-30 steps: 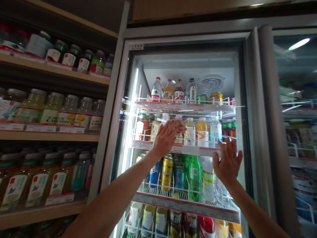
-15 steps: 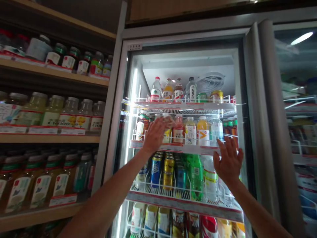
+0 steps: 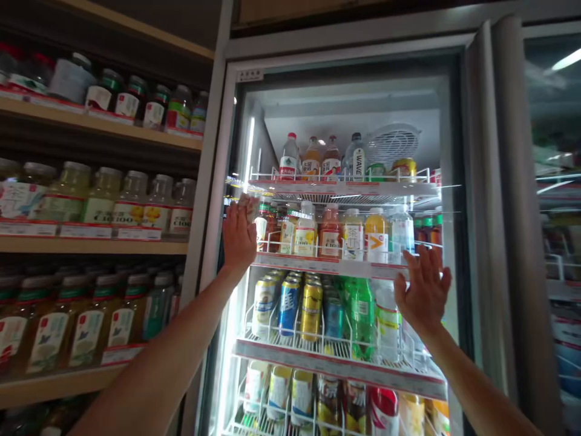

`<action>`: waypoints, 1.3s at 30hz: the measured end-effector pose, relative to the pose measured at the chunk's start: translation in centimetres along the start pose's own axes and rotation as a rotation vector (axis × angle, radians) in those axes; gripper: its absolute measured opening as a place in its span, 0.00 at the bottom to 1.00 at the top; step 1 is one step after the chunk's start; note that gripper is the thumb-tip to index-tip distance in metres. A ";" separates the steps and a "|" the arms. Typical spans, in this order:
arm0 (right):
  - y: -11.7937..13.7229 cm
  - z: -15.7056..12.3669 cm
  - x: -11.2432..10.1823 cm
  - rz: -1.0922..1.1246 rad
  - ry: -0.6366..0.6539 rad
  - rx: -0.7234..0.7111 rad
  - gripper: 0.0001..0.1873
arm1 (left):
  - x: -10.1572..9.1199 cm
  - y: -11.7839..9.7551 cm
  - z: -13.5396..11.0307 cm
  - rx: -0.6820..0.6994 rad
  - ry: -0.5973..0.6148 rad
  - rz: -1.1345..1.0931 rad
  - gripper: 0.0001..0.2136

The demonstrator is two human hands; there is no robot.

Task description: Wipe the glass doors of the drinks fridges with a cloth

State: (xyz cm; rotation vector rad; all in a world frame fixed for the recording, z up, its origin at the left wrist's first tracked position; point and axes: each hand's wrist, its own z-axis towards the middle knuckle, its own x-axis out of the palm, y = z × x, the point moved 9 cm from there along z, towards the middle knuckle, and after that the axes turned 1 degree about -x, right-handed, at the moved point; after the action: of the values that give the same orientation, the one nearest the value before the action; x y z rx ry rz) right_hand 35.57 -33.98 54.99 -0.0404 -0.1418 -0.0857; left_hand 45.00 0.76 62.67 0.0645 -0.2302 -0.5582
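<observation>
My left hand is raised at the left side of the glass fridge door, its fingers lying flat over a crumpled pale cloth. The cloth pokes out past the fingertips against the glass. At the right side of the same door my right hand is lifted with its fingers apart and holds nothing. Whether its palm touches the glass I cannot tell. Behind the glass, near this hand, are a clear bottle and a green soda bottle.
Wire fridge shelves carry several bottles and cans behind the door. On the left, wooden shelves hold rows of juice bottles. A thick metal door edge and a second fridge door stand to the right.
My left hand has moved left across the glass with the cloth, from the door's middle to its left side. The right hand stays in nearly the same place. The view has shifted slightly.
</observation>
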 end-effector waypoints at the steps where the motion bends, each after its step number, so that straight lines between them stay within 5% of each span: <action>1: -0.1 0.0 0.1 -0.001 0.002 -0.002 0.25 | -0.1 -0.4 -0.2 -0.015 -0.024 0.000 0.25; 3: -0.1 -0.1 0.2 -0.002 -0.004 -0.013 0.26 | 0.5 -3.2 -0.8 0.052 -0.006 -0.023 0.25; 5: -0.1 -0.1 0.1 -0.004 -0.019 -0.030 0.26 | 2.2 -7.8 -1.9 0.297 0.134 -0.118 0.26; 7: 0.1 -0.1 -0.1 -0.003 -0.047 -0.055 0.26 | 2.9 -9.7 -2.4 0.415 0.195 -0.142 0.26; 12: 0.1 -0.1 0.0 0.011 -0.008 -0.001 0.25 | 1.0 -3.4 -0.2 -0.013 -0.042 -0.035 0.25; 18: 0.1 -0.2 0.0 -0.037 -0.066 -0.076 0.25 | 2.3 -4.8 -0.6 0.130 0.075 -0.056 0.25; 23: 0.0 -0.1 0.1 -0.050 -0.039 -0.050 0.25 | 0.6 -0.4 -0.2 -0.199 -0.122 0.029 0.23; 25: 0.0 -0.1 0.0 -0.049 -0.037 -0.048 0.25 | 1.0 -2.2 -0.7 -0.162 -0.111 0.002 0.24; 29: 0.0 0.0 0.0 -0.035 -0.043 -0.055 0.25 | 2.8 -8.4 -1.9 0.169 0.104 -0.114 0.25; 34: -0.2 -0.1 0.1 -0.016 -0.038 -0.047 0.26 | 0.8 -4.9 -0.9 -0.032 -0.005 -0.035 0.25; 39: -0.3 -0.2 0.2 -0.019 -0.022 -0.041 0.26 | 1.4 -4.1 -0.3 0.155 0.183 -0.049 0.22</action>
State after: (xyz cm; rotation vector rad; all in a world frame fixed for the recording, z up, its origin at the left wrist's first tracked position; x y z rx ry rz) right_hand 35.80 -34.30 54.87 -0.0804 -0.1628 -0.1074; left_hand 44.13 -3.46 62.21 0.2704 -0.0938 -0.5787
